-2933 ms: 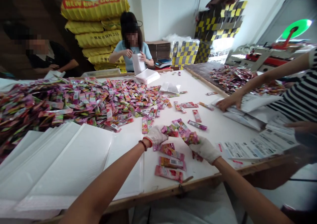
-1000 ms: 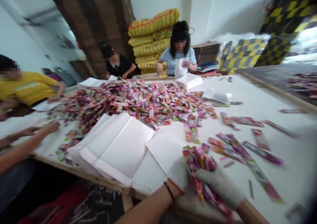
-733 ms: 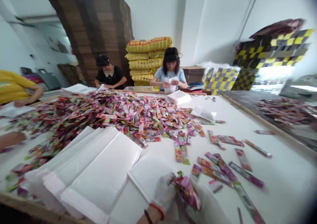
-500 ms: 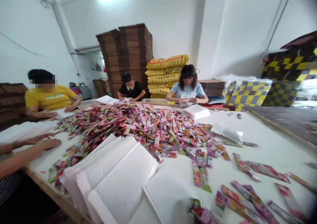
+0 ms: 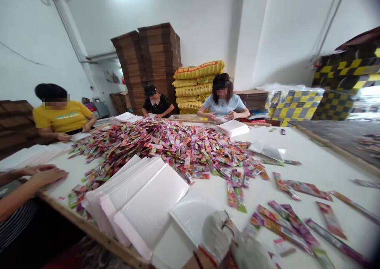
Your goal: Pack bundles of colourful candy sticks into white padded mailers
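My left hand (image 5: 218,235), in a pale work glove with a red cuff, is over the right part of a single white plastic bag (image 5: 190,215). Its fingers are curled towards the other hand; whatever they may hold is hidden. Beside it at the bottom edge, my right hand (image 5: 252,253), also gloved, is blurred and partly cut off, its fingers not readable. To the left lies a fanned stack of white mailer bags (image 5: 148,205). Several small colourful sachets (image 5: 286,225) are scattered just right of my hands.
A large heap of sachets (image 5: 166,142) covers the middle of the white table (image 5: 320,162). A co-worker's hands (image 5: 49,176) rest at the left edge. Three other people sit across, near white bag stacks (image 5: 233,128). Cardboard stacks (image 5: 158,63) and yellow sacks (image 5: 197,88) stand behind.
Both gloved hands have come into view at the bottom, where sachets showed before. The co-worker's hands at left have drawn together. The view has shifted slightly.
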